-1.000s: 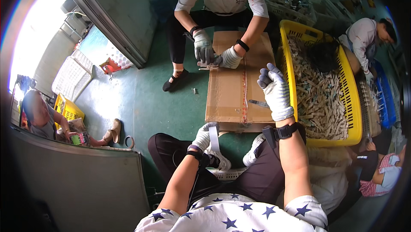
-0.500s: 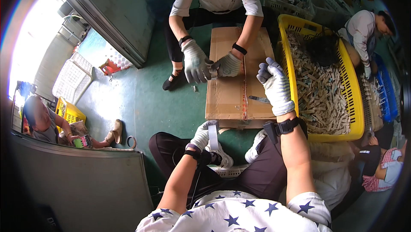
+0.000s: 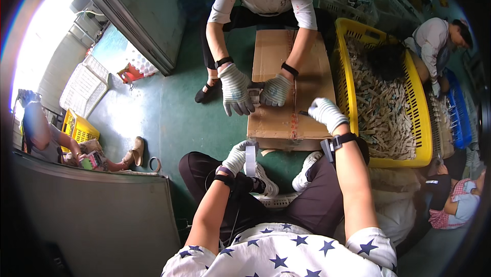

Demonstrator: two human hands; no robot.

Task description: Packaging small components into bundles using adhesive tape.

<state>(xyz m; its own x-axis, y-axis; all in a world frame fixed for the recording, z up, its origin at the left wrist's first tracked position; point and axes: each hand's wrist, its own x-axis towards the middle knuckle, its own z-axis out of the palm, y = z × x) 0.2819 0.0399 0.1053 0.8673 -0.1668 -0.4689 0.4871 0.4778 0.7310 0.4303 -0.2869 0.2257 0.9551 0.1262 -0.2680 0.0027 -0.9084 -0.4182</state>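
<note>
My left hand [image 3: 236, 156], in a striped white glove, grips a roll of pale tape [image 3: 250, 161] above my lap, near the box's front left corner. Over the right part of a large cardboard box [image 3: 273, 123], my gloved right hand [image 3: 327, 113] has its fingers closed at a dark flat strip [image 3: 304, 113]. Only the strip's end shows, so its kind is unclear. Across the box, a co-worker's gloved hands [image 3: 238, 90] hold a small dark and silver object [image 3: 255, 93] at the left edge. A reddish line runs down the box's top.
A yellow crate [image 3: 427, 144] full of small pale strips stands right of the box. Further right are a blue crate [image 3: 460, 118] and other people. At left lie a white crate [image 3: 84, 87], a yellow basket [image 3: 79, 130] and a tape ring [image 3: 155, 164]; a grey panel [image 3: 97, 205] is nearer.
My right hand has come down to the box and closed at the dark strip that lay there. The co-worker's hands have shifted slightly. My left hand still holds the tape roll.
</note>
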